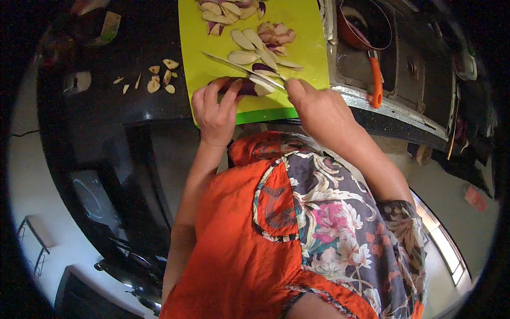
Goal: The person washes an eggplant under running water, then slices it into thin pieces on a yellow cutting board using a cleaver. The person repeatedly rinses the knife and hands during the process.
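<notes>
My left hand (215, 114) is closed around a dark purple eggplant (245, 87) near the front edge of a yellow-green cutting board (199, 40). The pale cut end of the eggplant points right. In my right hand (323, 109) is a knife (228, 61), its blade slanting to the upper left across that cut end. The handle is hidden by my fingers. Beyond the blade lie loose pale eggplant slices (244, 43), beside a heap of pinkish-brown pieces (276, 34). Another pile of slices with purple skin (228, 11) sits at the board's far end.
Several small cut scraps (154, 82) lie on the dark counter left of the board. To the right is a sink (350, 72) holding a reddish pan with an orange handle (376, 82). A small carton (110, 26) stands at the far left.
</notes>
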`<state>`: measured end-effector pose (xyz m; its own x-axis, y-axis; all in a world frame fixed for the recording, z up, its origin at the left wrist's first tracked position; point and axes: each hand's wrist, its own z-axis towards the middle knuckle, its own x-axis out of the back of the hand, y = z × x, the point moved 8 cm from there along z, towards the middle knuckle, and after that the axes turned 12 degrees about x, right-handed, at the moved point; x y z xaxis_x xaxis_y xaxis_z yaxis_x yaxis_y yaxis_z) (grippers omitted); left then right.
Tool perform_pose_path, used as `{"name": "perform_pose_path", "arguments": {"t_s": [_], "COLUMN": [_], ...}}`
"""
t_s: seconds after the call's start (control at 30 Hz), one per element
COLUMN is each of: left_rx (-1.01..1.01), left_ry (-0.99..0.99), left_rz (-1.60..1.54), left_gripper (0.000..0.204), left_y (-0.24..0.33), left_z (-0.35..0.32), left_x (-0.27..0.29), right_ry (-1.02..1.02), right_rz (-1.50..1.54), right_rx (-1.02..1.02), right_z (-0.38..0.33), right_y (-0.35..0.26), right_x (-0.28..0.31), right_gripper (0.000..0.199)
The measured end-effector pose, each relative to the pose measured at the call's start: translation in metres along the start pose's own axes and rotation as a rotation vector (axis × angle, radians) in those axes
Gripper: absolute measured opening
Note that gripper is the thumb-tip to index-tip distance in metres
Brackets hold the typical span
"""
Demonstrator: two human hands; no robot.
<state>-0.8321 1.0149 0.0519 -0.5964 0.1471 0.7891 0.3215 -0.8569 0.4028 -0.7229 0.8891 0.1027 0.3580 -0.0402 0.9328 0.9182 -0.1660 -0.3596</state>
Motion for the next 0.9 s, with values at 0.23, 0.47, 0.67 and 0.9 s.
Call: {"name": "perform_pose_path", "arguments": {"t_s": [0.23, 0.47, 0.67, 0.9], "left_rx": [0.032, 0.028, -0.005, -0.051], "left_ry": [0.005, -0.017, -0.036, -0.061], "left_rz": [0.015, -0.012, -0.096, -0.128], "left_gripper": [0.041, 0.039, 0.041, 0.039], "left_y": [0.012, 0.017, 0.018, 0.017], "left_z": [-0.002, -0.001, -0.005, -0.004], "left_x": [0.002, 0.002, 0.009, 0.002], "right_ry": [-0.121, 0.048, 0.116, 0.017], "right_rz": [-0.04, -0.029, 0.122, -0.032], "right_rx": [0.017, 0.061, 0.02, 0.072], "right_z": [-0.036, 0.012, 0.023, -0.007], "right_y": [-0.009, -0.007, 0.019, 0.004], "right_x": [0.01, -0.016, -0.016, 0.008], "right_gripper": [0.023, 0.018, 0.019, 0.019]}}
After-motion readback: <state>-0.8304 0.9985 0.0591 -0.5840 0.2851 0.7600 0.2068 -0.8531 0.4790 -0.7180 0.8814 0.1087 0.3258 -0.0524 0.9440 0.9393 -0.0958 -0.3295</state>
